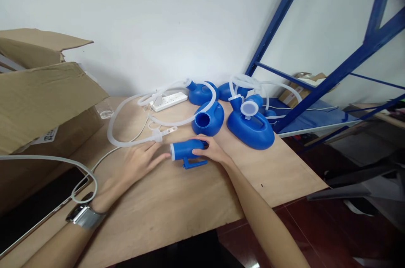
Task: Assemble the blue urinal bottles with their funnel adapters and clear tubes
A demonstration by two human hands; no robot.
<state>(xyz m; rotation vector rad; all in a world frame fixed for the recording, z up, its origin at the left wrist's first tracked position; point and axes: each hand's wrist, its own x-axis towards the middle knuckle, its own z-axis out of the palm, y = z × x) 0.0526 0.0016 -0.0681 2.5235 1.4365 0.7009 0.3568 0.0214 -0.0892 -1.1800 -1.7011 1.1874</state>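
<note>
My right hand (211, 149) is closed round the back end of a blue plastic urinal funnel (185, 150), which lies sideways just over the table. The funnel has a white rim facing left and a blue hinged arm on its near side. My left hand (142, 159), fingers apart, is beside that rim, the thumb close to it. Beyond the left fingers lies a translucent hose (115, 133) with a white flanged connector (157, 135). Behind the funnel, a blue urinal bottle (209, 119) points its uncovered round mouth forward.
More blue bottles (249, 131) with coiled hoses stand at the back right. A white power strip (171, 101) sits by the wall. An open cardboard box (53, 95) takes up the left side. A blue metal rack (278, 19) rises past the table's right edge.
</note>
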